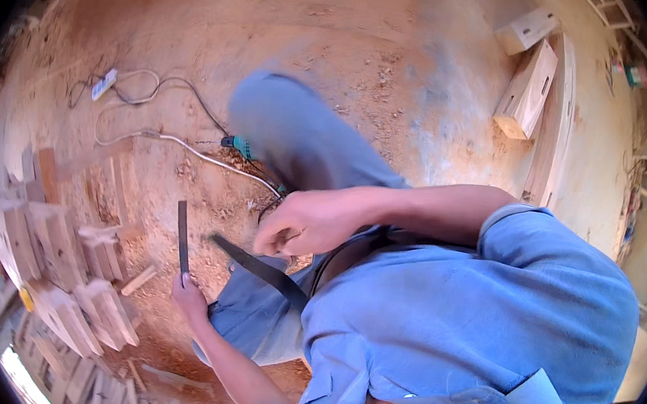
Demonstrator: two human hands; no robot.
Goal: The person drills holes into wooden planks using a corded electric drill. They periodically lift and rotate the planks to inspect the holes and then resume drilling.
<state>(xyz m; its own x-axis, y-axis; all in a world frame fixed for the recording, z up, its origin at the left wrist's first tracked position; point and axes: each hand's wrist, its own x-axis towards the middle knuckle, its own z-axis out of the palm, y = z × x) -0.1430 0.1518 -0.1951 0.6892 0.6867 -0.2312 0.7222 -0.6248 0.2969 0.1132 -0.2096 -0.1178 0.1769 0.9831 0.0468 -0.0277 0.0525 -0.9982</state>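
Observation:
My left hand (189,296) grips one end of a dark, flat, narrow bar (182,234), which stands out upward from my fingers. Its exact kind does not show. Over my lap, my right hand (300,223) is closed with curled fingers, and whatever it may hold is hidden. Just below that hand, the loose end of a dark belt (259,267) sticks out from my waist toward the left. Beyond my right hand, a green and black power tool (240,146) lies on the ground, partly behind my raised knee.
Cut wooden blocks (55,242) with slots are stacked at the left. A white power strip (104,84) and cables (189,146) lie on the dusty ground (317,30). Mortised timbers (527,89) and a long curved beam (552,138) rest at the far right.

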